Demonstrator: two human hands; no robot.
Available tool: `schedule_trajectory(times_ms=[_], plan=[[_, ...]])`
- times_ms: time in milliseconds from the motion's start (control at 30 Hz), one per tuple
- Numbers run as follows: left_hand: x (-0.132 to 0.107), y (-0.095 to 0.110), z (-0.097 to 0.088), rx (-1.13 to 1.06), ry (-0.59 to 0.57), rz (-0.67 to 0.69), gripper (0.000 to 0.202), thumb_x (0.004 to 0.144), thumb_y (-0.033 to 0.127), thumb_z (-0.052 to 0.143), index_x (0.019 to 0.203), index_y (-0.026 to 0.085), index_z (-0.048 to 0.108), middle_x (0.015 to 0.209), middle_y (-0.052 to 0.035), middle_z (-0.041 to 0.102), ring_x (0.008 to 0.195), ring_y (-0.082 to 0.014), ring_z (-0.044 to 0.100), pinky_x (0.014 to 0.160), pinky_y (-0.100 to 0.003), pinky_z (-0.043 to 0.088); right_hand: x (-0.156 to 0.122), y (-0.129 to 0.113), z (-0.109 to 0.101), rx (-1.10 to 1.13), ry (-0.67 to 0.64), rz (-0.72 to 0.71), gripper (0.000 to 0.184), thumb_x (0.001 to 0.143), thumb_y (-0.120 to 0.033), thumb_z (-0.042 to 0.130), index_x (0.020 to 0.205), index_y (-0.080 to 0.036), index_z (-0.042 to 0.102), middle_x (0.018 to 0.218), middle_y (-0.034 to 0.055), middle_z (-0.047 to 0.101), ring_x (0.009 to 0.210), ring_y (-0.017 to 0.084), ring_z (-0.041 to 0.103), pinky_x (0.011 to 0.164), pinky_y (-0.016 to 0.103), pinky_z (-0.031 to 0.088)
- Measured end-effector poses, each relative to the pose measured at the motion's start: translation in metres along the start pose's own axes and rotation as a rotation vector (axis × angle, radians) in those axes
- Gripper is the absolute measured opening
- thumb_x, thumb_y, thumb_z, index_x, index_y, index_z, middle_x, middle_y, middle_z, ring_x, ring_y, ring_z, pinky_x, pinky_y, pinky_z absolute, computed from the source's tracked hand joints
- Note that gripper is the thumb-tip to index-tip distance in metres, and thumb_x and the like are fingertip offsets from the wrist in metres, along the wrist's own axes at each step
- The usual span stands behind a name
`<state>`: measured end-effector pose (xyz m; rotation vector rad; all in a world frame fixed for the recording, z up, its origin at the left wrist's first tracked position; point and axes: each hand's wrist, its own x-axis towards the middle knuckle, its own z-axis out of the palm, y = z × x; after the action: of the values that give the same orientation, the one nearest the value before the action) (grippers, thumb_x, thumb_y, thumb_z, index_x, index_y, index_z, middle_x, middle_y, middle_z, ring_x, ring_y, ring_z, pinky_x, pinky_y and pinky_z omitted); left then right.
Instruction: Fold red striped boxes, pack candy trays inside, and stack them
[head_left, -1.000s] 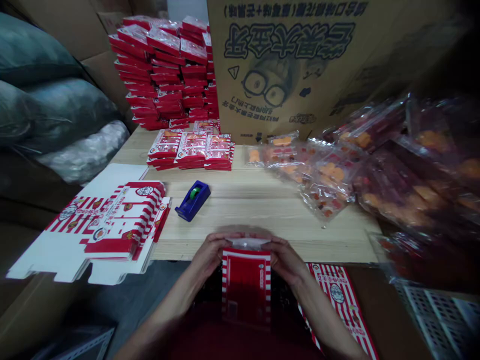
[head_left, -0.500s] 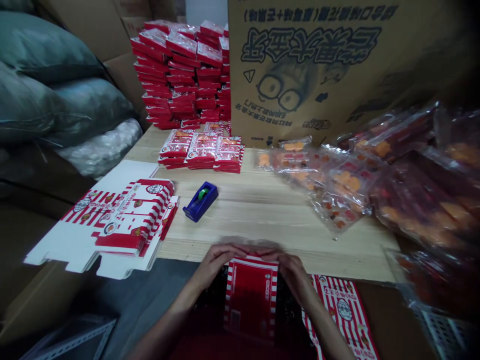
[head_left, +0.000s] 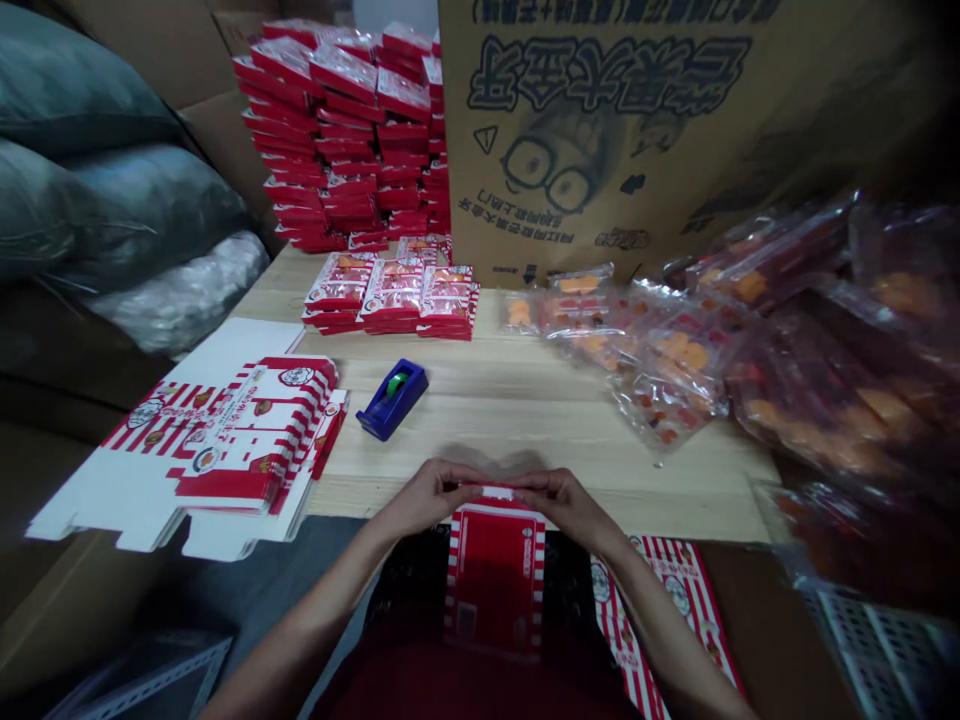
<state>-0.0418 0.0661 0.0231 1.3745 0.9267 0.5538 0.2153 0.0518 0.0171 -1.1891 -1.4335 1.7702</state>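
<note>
With fingers (head_left: 459, 472) of left hand (head_left: 430, 493) and right hand (head_left: 574, 500), gripping the top end of a red box (head_left: 495, 575), holding it at the near edge of the surface (head_left: 480, 395). Apparently working the end flap (head_left: 496, 492) shut; probably calls next for even pressing from both sides. Cannot read the small lettering (head_left: 529, 553) on the box; can make out upside-down characters (head_left: 607, 75), seemingly 芒果大金牙, on the big carton (head_left: 622, 150) behind.

Beyond the held red box (head_left: 495, 575), open tabletop (head_left: 517, 400) runs between the blue tape dispenser (head_left: 392, 402) and the clear bags (head_left: 679, 352) — at the back, stacked red packs (head_left: 391, 292) and a tall carton (head_left: 637, 185) block the way.
</note>
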Motion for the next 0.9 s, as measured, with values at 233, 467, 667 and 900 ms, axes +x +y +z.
schedule_trajectory(times_ms=[233,467,667,900], plan=[[0.0,0.002,0.003,0.009,-0.002,-0.004,0.029,0.095,0.035,0.065,0.116,0.022,0.08,0.106,-0.0077,0.082,0.095,-0.0236,0.074,0.086,-0.034,0.056,-0.004,-0.002,0.005,-0.015,0.014,-0.018,0.043,0.087,-0.06,0.07,0.11,-0.026,0.081,0.102,0.0061,0.083,0.099,0.027,0.076,0.098,0.048,0.057],[-0.031,0.008,0.008,0.173,-0.011,0.159,0.039,0.105,0.032,0.049,0.14,0.029,0.064,0.14,-0.008,0.068,0.128,-0.024,0.064,0.113,-0.042,0.046,-0.04,-0.003,0.011,-0.331,0.024,-0.178,0.042,0.103,-0.045,0.055,0.144,-0.038,0.058,0.156,0.002,0.054,0.151,0.026,0.041,0.126,0.056,0.026],[-0.045,0.007,0.007,0.262,0.001,0.186,0.045,0.101,0.033,0.06,0.145,0.034,0.059,0.149,-0.0066,0.061,0.14,-0.0269,0.054,0.118,-0.046,0.042,-0.047,-0.008,0.017,-0.389,-0.013,-0.248,0.044,0.106,-0.035,0.05,0.149,-0.041,0.05,0.157,0.0004,0.053,0.155,0.026,0.033,0.126,0.061,0.025],[-0.044,0.001,0.007,0.173,0.032,0.173,0.035,0.098,0.03,0.064,0.132,0.034,0.07,0.138,-0.0058,0.07,0.136,-0.0273,0.058,0.116,-0.049,0.044,-0.045,-0.004,0.022,-0.337,-0.006,-0.256,0.041,0.106,-0.031,0.05,0.146,-0.04,0.055,0.152,0.0,0.058,0.153,0.026,0.037,0.125,0.061,0.027]])
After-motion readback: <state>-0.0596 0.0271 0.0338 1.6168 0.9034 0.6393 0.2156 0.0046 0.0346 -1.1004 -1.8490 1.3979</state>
